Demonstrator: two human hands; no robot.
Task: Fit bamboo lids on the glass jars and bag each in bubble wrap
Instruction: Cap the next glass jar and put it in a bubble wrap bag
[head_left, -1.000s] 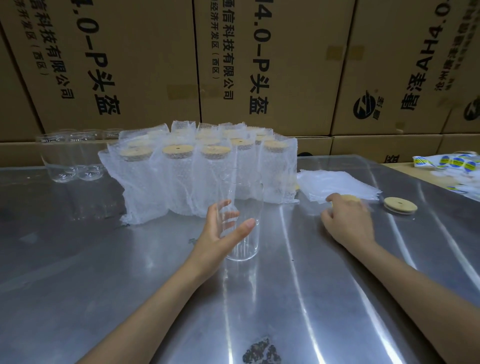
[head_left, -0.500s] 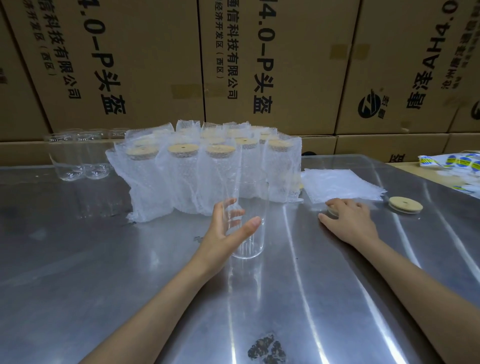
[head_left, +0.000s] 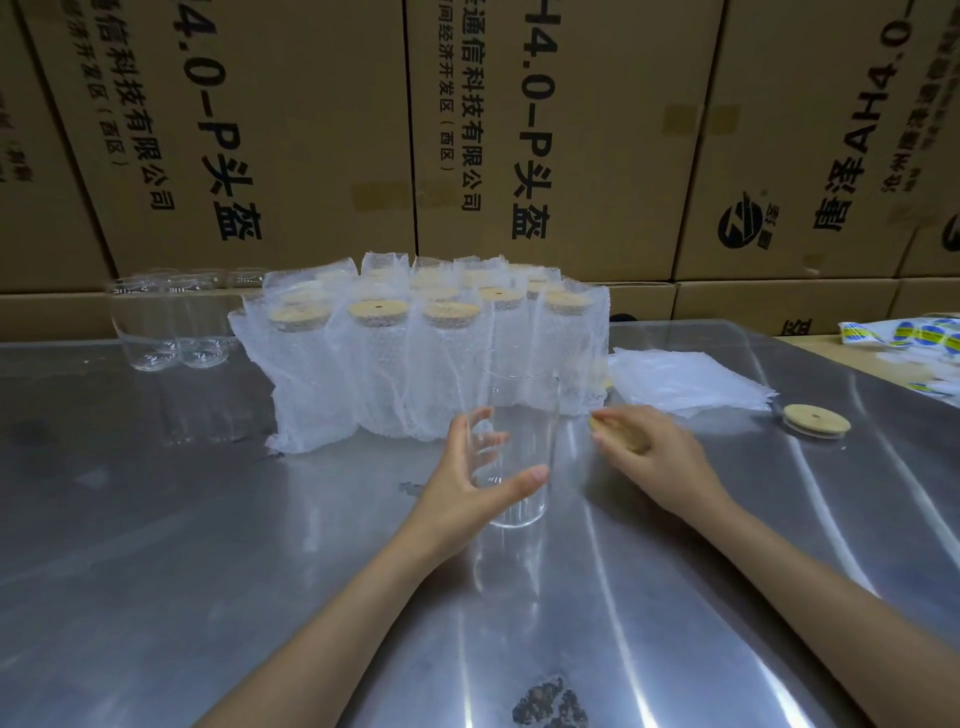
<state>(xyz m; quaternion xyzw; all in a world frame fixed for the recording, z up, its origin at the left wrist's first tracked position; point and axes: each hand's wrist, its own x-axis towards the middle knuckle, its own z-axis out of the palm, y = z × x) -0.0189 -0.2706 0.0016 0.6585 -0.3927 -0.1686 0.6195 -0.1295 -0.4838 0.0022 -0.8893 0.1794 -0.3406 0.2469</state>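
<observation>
A clear glass jar stands upright and lidless in the middle of the steel table. My left hand curls round its left side, thumb in front and fingers behind. Just right of the jar, my right hand holds a bamboo lid in its fingers, lifted off the table. A second bamboo lid lies flat at the right. Behind the jar stand several lidded jars in bubble-wrap bags. A stack of flat bubble-wrap bags lies to their right.
Empty glass jars stand at the back left of the table. Large cardboard boxes form a wall behind. A blue and yellow printed packet lies at the far right. A dark stain marks the table's near edge.
My right hand has picked a bamboo lid off the table near the bag stack and carried it left toward the jar. My left hand has kept its hold on the jar.
</observation>
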